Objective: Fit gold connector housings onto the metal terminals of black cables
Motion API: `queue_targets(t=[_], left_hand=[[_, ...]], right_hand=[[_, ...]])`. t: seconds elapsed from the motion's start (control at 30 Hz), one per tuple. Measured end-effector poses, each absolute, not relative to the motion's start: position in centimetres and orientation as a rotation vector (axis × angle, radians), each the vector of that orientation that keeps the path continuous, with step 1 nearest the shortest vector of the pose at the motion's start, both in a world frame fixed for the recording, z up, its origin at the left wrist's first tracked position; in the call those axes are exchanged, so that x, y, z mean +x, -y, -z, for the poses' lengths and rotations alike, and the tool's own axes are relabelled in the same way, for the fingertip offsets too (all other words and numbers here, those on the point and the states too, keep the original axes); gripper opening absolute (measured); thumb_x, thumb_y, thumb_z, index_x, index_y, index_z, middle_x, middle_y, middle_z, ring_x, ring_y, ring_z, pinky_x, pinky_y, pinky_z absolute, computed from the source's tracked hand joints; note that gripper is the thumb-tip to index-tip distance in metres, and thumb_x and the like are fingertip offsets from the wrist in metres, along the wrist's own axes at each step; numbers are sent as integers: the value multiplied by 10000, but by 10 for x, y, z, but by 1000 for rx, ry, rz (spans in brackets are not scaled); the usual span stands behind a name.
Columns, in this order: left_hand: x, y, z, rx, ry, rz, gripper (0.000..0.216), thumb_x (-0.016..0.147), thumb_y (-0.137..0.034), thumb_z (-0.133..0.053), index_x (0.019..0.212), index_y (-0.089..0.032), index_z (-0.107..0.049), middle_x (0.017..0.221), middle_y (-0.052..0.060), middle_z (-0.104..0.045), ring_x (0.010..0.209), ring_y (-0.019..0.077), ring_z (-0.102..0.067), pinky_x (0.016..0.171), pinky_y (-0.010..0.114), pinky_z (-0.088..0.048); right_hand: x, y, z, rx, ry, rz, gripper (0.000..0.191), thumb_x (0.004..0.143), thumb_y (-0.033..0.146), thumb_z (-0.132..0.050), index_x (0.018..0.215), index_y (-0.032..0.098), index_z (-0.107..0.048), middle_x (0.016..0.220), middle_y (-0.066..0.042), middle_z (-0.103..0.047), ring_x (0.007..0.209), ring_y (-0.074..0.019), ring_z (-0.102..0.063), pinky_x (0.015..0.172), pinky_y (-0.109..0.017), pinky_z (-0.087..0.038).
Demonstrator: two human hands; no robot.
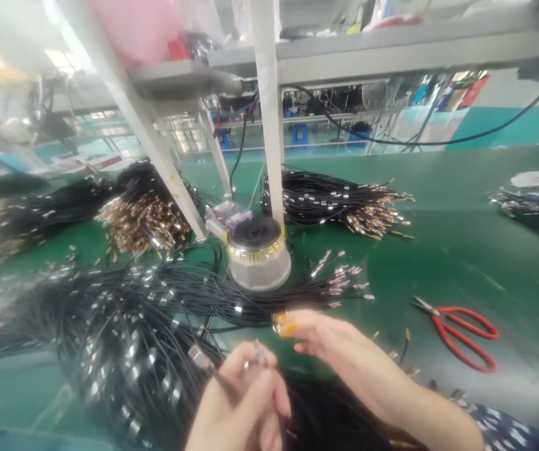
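My left hand [251, 398] is closed around a thin black cable, with a small metal connector [259, 352] showing above the fingers. Close by on its left, another silvery connector [197, 356] sticks out on a black cable. My right hand [333, 341] reaches in from the right, its fingers stretched out toward the left hand. Amber, shiny film [284, 324] covers its fingertips; whether it is loose tape or a finger wrap is unclear. Just beyond the hands stands a round white dispenser [259, 266] with a dark top and a ring of yellow tabs.
Black cables [123, 338] with metal ends spread over the left of the green table [443, 250]. Behind lie a bundle with golden ends [373, 210] and another bundle [142, 219]. Red-handled scissors [464, 332] rest at right. A white shelf post [269, 113] rises behind the dispenser.
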State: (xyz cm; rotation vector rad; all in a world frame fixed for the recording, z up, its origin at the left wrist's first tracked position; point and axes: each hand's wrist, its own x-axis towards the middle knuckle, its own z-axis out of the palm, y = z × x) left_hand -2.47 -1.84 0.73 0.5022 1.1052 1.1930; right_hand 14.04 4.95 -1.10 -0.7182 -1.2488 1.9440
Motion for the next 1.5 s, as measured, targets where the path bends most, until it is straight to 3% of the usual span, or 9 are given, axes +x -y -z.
queue_targets(t=[0.1, 0.23, 0.67, 0.77, 0.9, 1.0, 1.2, 1.5], left_hand=[[-17, 23, -12, 487, -1122, -1239, 359, 667, -395, -830, 845, -174, -611, 538, -36, -617, 306, 5, -342, 302, 118, -316], [-9, 26, -17, 450, -1161, -1283, 289, 675, -292, -830, 835, -149, -637, 527, -32, -607, 328, 13, -361, 303, 114, -320], [-3, 27, -27, 464, -1217, -1225, 224, 692, -261, -802, 675, -146, -610, 488, -38, -560, 340, 8, -327, 324, 111, -262], [-3, 27, -26, 493, -1224, -1202, 227, 701, -271, -797, 686, -149, -606, 487, -37, -560, 341, 12, -322, 325, 116, -258], [-3, 29, -23, 561, -1232, -1170, 224, 747, -289, -762, 707, -146, -595, 500, -40, -547, 350, 6, -282, 334, 123, -260], [-4, 31, -19, 591, -1195, -1205, 226, 780, -308, -732, 899, -178, -591, 553, -34, -576, 376, 27, -294, 348, 136, -268], [-4, 34, -16, 649, -1152, -1220, 231, 854, -250, -647, 1000, -224, -469, 607, -5, -645, 379, 51, -361, 347, 142, -316], [-3, 35, -13, 677, -1148, -1215, 311, 854, -241, -649, 1111, -213, -476, 624, 14, -680, 351, 53, -403, 336, 146, -351]], right_hand=[[144, -37, 19, -710, 1377, -1847, 288, 962, 429, -484, 1071, 318, -727, 1363, -42, -543, 1290, -218, -476, 1078, -395, -366], [150, -27, 13, -723, 1556, -1690, 321, 950, 492, -471, 1100, 344, -714, 1342, -42, -544, 1348, -211, -400, 1139, -385, -298], [158, -17, 7, -967, 1867, -1227, 312, 949, 373, -495, 1229, 327, -623, 1388, -62, -486, 1329, -221, -423, 1128, -385, -322], [155, -20, -2, -977, 1829, -1223, 274, 907, 390, -560, 1141, 297, -666, 1327, -71, -531, 1271, -234, -482, 1081, -374, -376], [149, -23, -13, -1029, 1826, -1183, 79, 786, 325, -710, 838, 267, -723, 1177, -56, -618, 1152, -257, -562, 1003, -385, -429], [147, -27, -16, -1089, 1736, -1138, 97, 778, 264, -706, 683, 250, -695, 1022, -39, -661, 1032, -236, -610, 954, -369, -449], [144, -34, -16, -1060, 1563, -1437, 125, 738, 275, -732, 633, 222, -689, 975, -40, -651, 1007, -225, -603, 991, -391, -407], [135, -35, -10, -969, 1457, -1572, 86, 698, 235, -757, 637, 212, -702, 911, -31, -637, 977, -211, -596, 970, -385, -399]])
